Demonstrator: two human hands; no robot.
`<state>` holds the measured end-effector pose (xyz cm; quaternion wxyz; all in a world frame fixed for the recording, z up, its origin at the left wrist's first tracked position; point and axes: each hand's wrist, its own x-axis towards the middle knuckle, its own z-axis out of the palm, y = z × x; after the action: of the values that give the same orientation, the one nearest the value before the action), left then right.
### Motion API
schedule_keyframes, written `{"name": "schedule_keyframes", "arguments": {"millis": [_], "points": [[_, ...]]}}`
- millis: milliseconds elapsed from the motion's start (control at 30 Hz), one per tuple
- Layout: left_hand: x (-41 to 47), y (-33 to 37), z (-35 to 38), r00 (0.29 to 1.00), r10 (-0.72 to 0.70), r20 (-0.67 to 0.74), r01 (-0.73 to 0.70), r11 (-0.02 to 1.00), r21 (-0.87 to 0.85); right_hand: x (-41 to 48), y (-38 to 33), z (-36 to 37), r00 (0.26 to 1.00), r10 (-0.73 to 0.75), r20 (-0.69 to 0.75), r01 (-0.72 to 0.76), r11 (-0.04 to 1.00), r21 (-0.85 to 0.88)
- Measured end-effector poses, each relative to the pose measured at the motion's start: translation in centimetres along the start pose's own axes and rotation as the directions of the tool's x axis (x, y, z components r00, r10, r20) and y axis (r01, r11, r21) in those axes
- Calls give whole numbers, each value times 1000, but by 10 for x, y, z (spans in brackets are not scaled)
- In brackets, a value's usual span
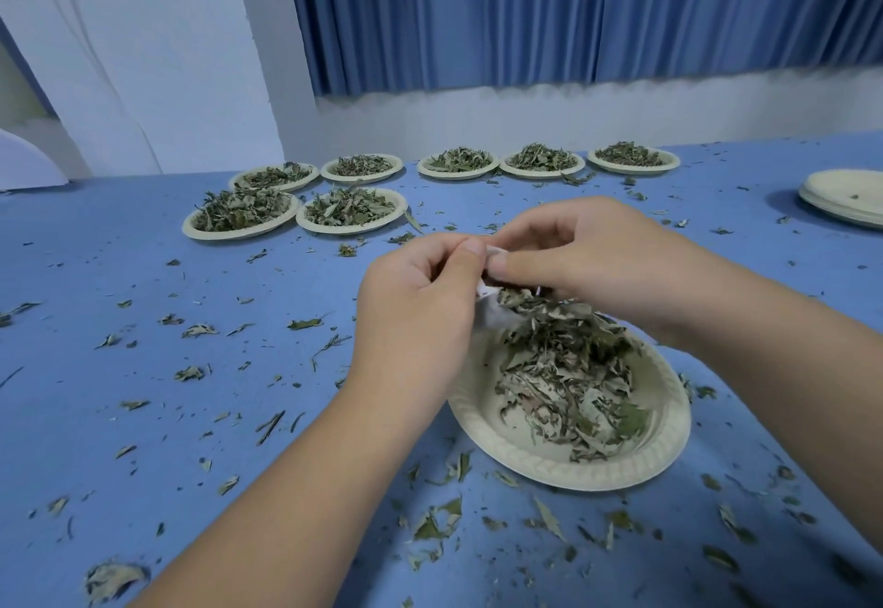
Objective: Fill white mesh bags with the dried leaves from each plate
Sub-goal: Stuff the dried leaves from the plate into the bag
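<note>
Both my left hand [415,306] and right hand [587,263] pinch the white mesh bag [492,309] above the plate [549,469]; I'd stuff leaves [568,383] in next.

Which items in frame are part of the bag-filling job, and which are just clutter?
Job: left hand and right hand, both pinching the white mesh bag; near plate with dried leaves; seven filled plates behind.
Lying about: stack of empty plates, loose leaf bits on the table, blue curtain.
</note>
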<state>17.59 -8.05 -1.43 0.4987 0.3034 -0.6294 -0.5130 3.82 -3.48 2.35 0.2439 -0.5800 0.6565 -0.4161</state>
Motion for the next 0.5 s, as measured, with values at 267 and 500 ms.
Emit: {"name": "schedule_keyframes", "arguments": {"millis": [267, 500], "points": [[2, -2, -2, 996, -47, -73, 45, 999, -25, -32, 9, -10, 996, 88, 34, -90, 992, 84], [0, -2, 1, 997, -37, -65, 35, 999, -23, -35, 10, 8, 965, -97, -242, 101, 995, 2]]}}
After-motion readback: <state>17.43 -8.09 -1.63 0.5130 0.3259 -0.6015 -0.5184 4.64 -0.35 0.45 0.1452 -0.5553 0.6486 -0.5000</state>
